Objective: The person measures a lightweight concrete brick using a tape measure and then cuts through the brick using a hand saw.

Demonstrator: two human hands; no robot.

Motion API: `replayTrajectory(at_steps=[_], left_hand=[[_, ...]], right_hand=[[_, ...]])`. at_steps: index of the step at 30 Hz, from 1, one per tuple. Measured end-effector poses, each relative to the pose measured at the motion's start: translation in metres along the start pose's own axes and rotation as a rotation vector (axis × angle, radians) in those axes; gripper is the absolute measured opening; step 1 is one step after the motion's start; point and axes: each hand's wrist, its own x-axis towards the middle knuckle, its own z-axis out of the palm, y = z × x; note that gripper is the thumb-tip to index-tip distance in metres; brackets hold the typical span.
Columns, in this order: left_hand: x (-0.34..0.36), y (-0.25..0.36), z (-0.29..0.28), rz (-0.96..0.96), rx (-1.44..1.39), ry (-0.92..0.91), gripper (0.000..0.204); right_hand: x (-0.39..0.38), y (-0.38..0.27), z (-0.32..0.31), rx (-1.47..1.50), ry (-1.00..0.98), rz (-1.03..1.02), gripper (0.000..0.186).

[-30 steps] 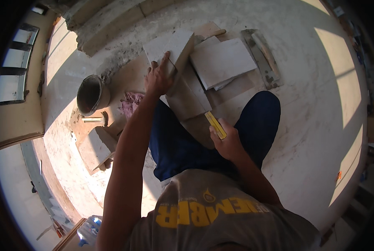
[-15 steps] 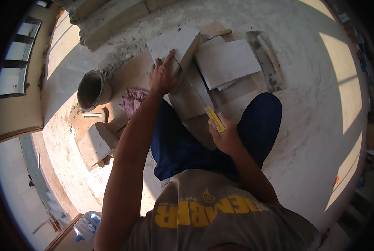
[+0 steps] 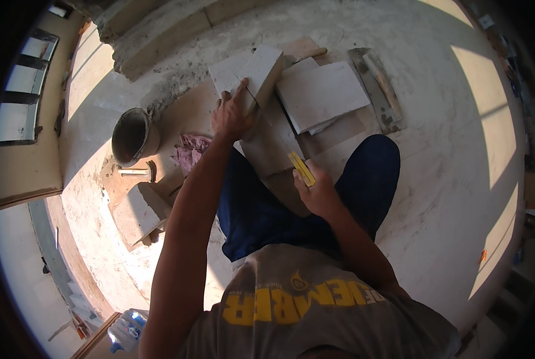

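In my right hand [image 3: 320, 190] is the yellow handle of a handsaw [image 3: 301, 168], my fingers closed round it. Its thin blade slants up and left to a white lightweight concrete block [image 3: 255, 63], where it meets a dark cut line across the top. My left hand [image 3: 229, 118] grips the near edge of that block, its fingers reaching over the top beside the cut. Under the blade, another pale block [image 3: 267, 146] lies between my knees. Flat pale slabs [image 3: 321, 93] are stacked just right of the cut block.
A trowel [image 3: 378, 87] with a long handle lies right of the slabs. To the left are a dark bucket [image 3: 131, 137], a pink cloth [image 3: 191, 149], a hammer-like tool [image 3: 139, 172] and a loose block piece [image 3: 137, 209]. A raised concrete step [image 3: 160, 45] runs along the back.
My right hand and the saw handle have shifted slightly left and up. My left hand keeps its place on the block. The whole view has tilted a little.
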Motion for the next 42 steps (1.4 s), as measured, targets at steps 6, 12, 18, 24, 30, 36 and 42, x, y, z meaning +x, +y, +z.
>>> replayTrajectory(at_steps=[6, 12, 18, 24, 30, 36, 42], left_hand=[[0.0, 0.006, 0.001, 0.018, 0.002, 0.03, 0.097], [0.007, 0.012, 0.006, 0.051, 0.009, 0.034, 0.096], [-0.003, 0.003, -0.003, -0.025, 0.034, -0.037, 0.095], [0.008, 0.023, 0.011, 0.054, -0.007, 0.003, 0.095], [0.005, 0.004, 0.008, 0.004, 0.006, 0.01, 0.097], [0.001, 0.005, -0.006, 0.017, 0.027, 0.009, 0.096], [0.007, 0.012, 0.009, 0.061, -0.019, 0.01, 0.099]], right_hand=[[0.022, 0.012, 0.003, -0.034, 0.021, -0.012, 0.03], [0.117, 0.025, 0.043, -0.111, 0.114, -0.114, 0.034], [-0.023, 0.015, -0.002, 0.057, 0.034, 0.035, 0.026], [0.103, 0.041, 0.03, -0.126, 0.156, -0.129, 0.031], [0.044, 0.035, 0.027, -0.008, 0.07, -0.029, 0.029], [-0.014, 0.032, 0.001, 0.008, 0.095, -0.071, 0.028], [0.102, 0.051, 0.04, -0.105, 0.15, -0.143, 0.034]])
